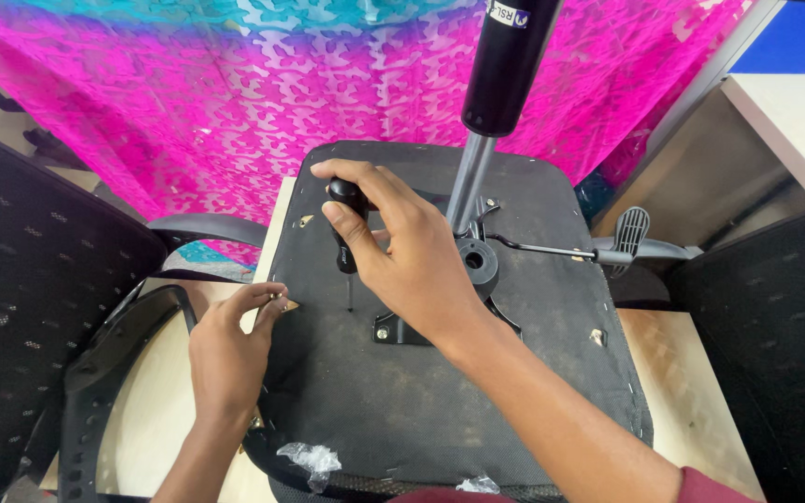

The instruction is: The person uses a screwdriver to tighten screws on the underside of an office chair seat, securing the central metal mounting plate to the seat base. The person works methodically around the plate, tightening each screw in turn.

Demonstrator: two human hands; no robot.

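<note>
The seat underside point(440, 391) is matt, dusty black cloth; the gas cylinder point(507, 65) glossy black over a smooth metal rod point(469, 182); the screwdriver handle point(347, 228) shiny black plastic.

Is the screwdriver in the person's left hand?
No, the right hand grips the screwdriver; the left hand pinches a small part at the seat edge.

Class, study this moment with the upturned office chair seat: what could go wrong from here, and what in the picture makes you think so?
1. The right hand holds the screwdriver upright; its thin tip could slip and may jab the left hand working close beside it.
2. The left hand's fingertips pinch a small fastener at the seat underside's edge; it might drop and roll away.
3. The gas cylinder rises near the face.
</note>
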